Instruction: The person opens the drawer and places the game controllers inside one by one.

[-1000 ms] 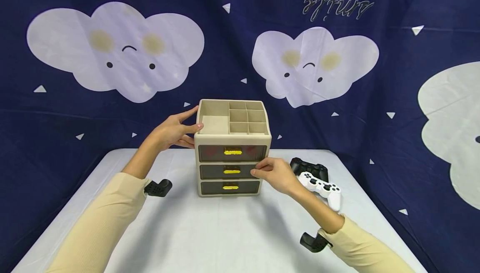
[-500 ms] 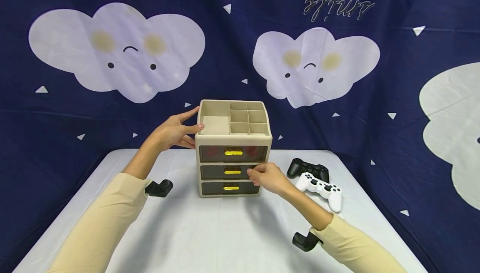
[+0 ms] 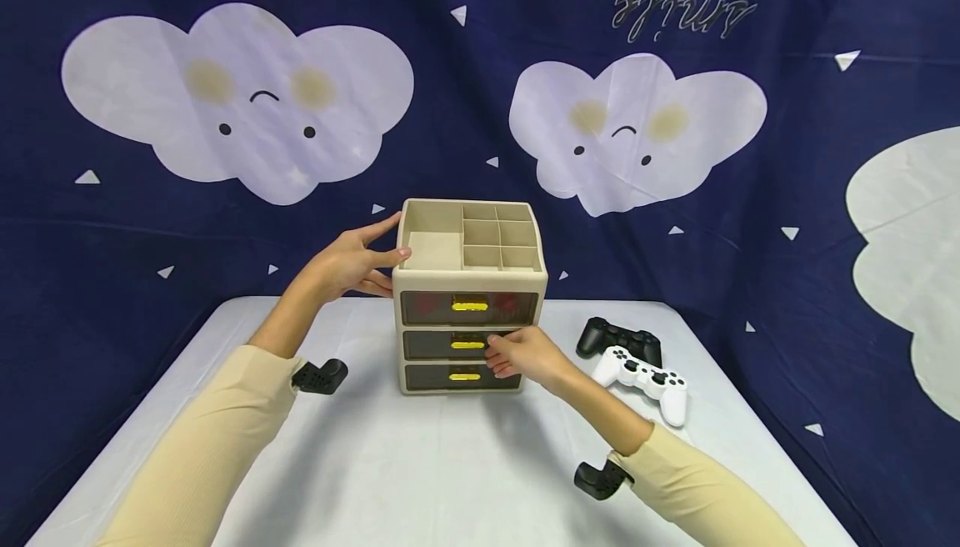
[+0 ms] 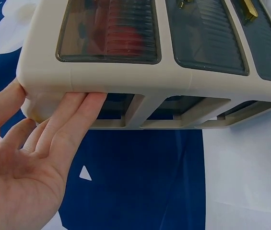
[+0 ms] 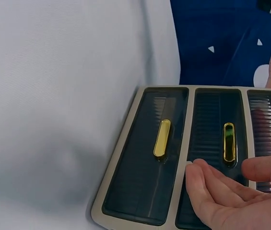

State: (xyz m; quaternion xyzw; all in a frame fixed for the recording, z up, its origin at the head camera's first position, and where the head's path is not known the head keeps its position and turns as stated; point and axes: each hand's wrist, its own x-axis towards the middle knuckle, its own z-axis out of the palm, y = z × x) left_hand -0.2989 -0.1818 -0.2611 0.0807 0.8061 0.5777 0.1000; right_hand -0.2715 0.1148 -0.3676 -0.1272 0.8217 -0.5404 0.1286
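A cream desktop drawer organizer (image 3: 468, 278) stands mid-table with three dark see-through drawers and yellow handles. Its top is divided into compartments. My left hand (image 3: 347, 265) holds its left side, thumb over the top rim and fingers against the side frame, as the left wrist view also shows. My right hand (image 3: 525, 353) is in front of the middle drawer (image 3: 427, 345), thumb and fingers apart beside the middle handle (image 5: 229, 143), with nothing between them. Red contents show through the top drawer (image 4: 113, 31). All three drawers look pushed in.
A black game controller (image 3: 618, 338) and a white game controller (image 3: 647, 382) lie at the right on the white-covered table (image 3: 420, 472). Behind hangs a dark blue cloth (image 3: 465, 130) with cloud prints.
My right hand has moved left and slightly down along the drawer front, towards the middle handle. My left hand keeps its place on the organizer.
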